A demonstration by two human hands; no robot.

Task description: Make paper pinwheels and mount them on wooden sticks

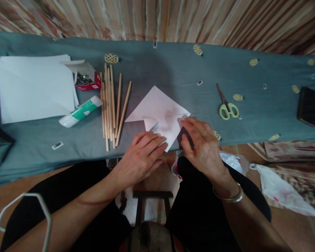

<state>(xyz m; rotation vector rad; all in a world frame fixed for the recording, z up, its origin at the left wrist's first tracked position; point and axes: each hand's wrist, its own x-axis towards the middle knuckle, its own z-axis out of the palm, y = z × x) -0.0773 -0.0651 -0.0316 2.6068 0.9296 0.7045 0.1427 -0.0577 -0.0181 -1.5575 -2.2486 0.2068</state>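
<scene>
Lying on the floor beside the right leg: white bag [286, 191], contents can't be told. Left hand [144, 155] has fingers bent close together over the lower left of the folded paper [168, 103], hiding part of it; can't tell if it pinches. Right hand [203, 148] is spread, thumb apart from the fingers, fingertips at the paper's right corner. Paper lies on the cloth [178, 66], middle of the table, lower tip at the front edge. Just left of it, sticks [111, 108] lie in a loose bunch, most side by side, two slanting off toward the paper. Left of those, white-green tube [85, 111] on its side, contents hidden. Beyond the tube, red-white box [96, 83], flap up, metal clips [82, 79] inside. Box overlaps the right edge of the sheets [34, 87]. Scissors [227, 107] right of the paper, well apart; black phone [308, 106] farther right. Curtain [147, 21] behind.
</scene>
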